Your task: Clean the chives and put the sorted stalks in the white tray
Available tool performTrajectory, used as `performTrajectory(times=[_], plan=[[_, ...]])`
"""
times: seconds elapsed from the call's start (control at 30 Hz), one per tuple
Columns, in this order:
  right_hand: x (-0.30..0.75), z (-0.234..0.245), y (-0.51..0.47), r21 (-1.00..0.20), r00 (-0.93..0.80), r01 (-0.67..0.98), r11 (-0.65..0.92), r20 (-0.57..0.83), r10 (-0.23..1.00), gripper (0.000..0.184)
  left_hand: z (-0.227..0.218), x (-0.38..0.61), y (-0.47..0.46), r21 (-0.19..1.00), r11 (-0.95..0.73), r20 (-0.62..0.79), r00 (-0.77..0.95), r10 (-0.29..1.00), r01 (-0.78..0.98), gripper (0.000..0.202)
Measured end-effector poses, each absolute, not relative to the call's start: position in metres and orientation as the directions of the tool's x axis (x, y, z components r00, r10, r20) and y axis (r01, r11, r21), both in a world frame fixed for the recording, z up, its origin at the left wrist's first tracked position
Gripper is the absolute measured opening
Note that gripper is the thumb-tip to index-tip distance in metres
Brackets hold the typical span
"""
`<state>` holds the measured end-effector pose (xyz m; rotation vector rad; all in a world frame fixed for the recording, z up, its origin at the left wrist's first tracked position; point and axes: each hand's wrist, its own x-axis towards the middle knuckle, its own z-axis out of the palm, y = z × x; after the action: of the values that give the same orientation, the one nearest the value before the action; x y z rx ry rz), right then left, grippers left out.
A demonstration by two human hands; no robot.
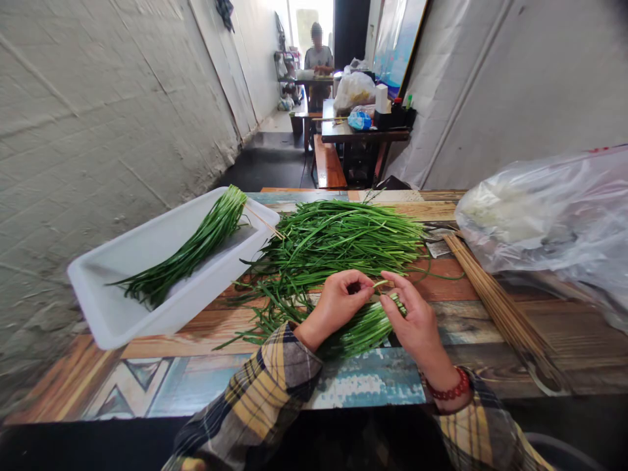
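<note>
My left hand (338, 302) pinches a garlic chive stalk (380, 284) between thumb and fingertips. At the stalk's pale end is my right hand (416, 320), its thumb and forefinger bent around it. Below both hands lies a smaller bunch of garlic chives (366, 332), pale cut ends to the right, partly covered by my left hand. Just beyond is a large loose pile of garlic chives (343, 235) on the patterned wood table (373, 386). A white plastic tray (112, 327) to the left holds another bunch of chives (196, 245), with a thin stick near its end.
Thin wooden skewers (495, 304) lie in a bundle to the right, beside a clear plastic bag (544, 209) with pale contents. Farther off, a second table (338, 131) bears bags and bottles, near a bench (328, 163). A person (318, 59) sits at the back.
</note>
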<state>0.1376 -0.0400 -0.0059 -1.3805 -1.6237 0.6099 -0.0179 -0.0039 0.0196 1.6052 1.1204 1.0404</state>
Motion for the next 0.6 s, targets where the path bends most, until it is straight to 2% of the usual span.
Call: performTrajectory(times=[0.37, 0.6], plan=[[0.1386, -0.0064, -0.0402, -0.809, 0.011, 0.522, 0.268, 0.321, 0.947, 0.028, 0.0194, -0.0175, -0.0047, 0.960, -0.184, 0.130, 0.247, 0.960, 0.209, 0.009], [0.1379, -0.0054, -0.0408, -0.799, -0.001, 0.532, 0.281, 0.332, 0.943, 0.032, 0.0176, -0.0168, -0.0062, 0.904, -0.308, 0.242, 0.238, 0.941, 0.298, 0.009]])
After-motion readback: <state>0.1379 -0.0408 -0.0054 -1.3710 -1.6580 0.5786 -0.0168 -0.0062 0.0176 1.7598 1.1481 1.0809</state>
